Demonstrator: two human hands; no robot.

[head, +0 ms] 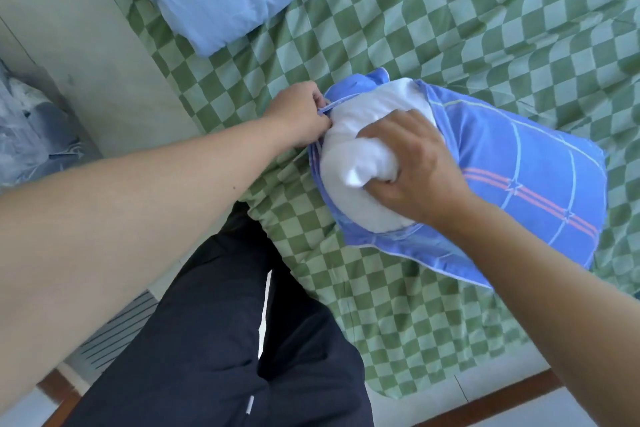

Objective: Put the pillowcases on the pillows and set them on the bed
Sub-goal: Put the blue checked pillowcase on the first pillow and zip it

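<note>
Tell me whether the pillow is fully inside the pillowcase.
Not fully: the white pillow end bulges out of the blue pillowcase opening.

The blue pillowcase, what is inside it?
A white pillow sticks out of the blue pillowcase at its open end, gripped by the right hand. The left hand pinches the opening's edge. The pillow's far part is covered.
</note>
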